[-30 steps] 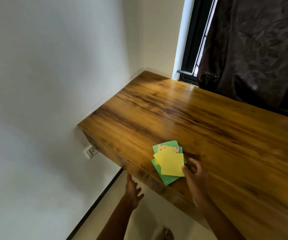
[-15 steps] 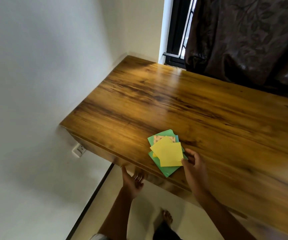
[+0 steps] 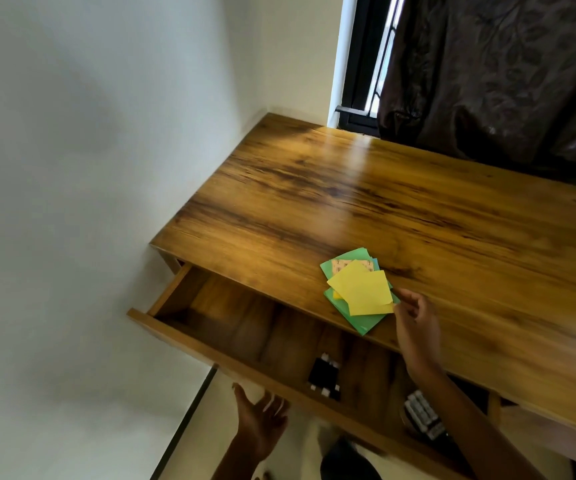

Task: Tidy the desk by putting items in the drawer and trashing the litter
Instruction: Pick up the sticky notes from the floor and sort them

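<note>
Since half a second ago our drawer [image 3: 231, 327] has come open; our left hand [image 3: 262, 419] sits under its front, fingers [image 3: 272, 401] loosely spread. One paper stack [image 3: 359, 292] lies near the wooden surface [image 3: 418, 216] edge, our right hand [image 3: 416, 323] pinching its corner. White wall left, dark curtain [image 3: 504, 74] right

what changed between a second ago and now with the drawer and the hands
The drawer has been pulled out toward the person; it was shut before. The left hand sits under its front edge, fingers relaxed. The right hand stays at the edge of the paper stack, which hasn't moved on the desk.
</note>
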